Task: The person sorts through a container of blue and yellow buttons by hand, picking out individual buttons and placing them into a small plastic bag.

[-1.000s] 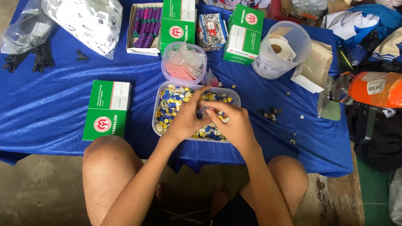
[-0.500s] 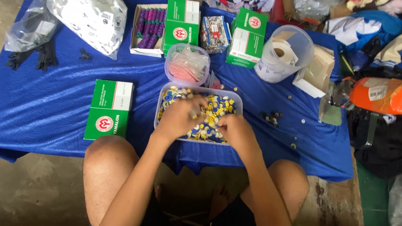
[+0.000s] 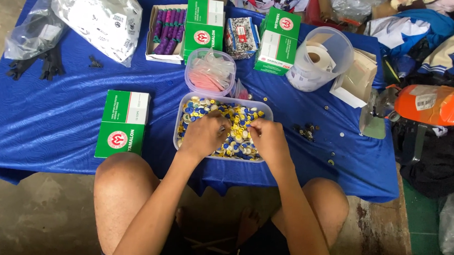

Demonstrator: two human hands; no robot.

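Observation:
A clear rectangular tub (image 3: 184, 108) full of small blue, yellow and white buttons (image 3: 240, 118) sits on the blue cloth near the table's front edge. Both my hands are down inside it. My left hand (image 3: 204, 135) rests on the buttons at the tub's left half, fingers curled and pinching among them. My right hand (image 3: 269, 140) lies over the right half, fingers bent down into the pile. Whether either hand holds a button is hidden by the fingers.
A round clear tub (image 3: 209, 72) with pink pieces stands just behind. Green boxes (image 3: 123, 123) (image 3: 204, 24) (image 3: 278, 40), a box of purple spools (image 3: 166, 32), a clear jug (image 3: 321, 58), plastic bags (image 3: 94, 13), black zippers (image 3: 39, 63), loose dark buttons (image 3: 306, 130) and an orange bottle (image 3: 431, 104) surround them.
Both hands have dropped from a raised pinch over the tub down into the buttons and spread apart, left and right.

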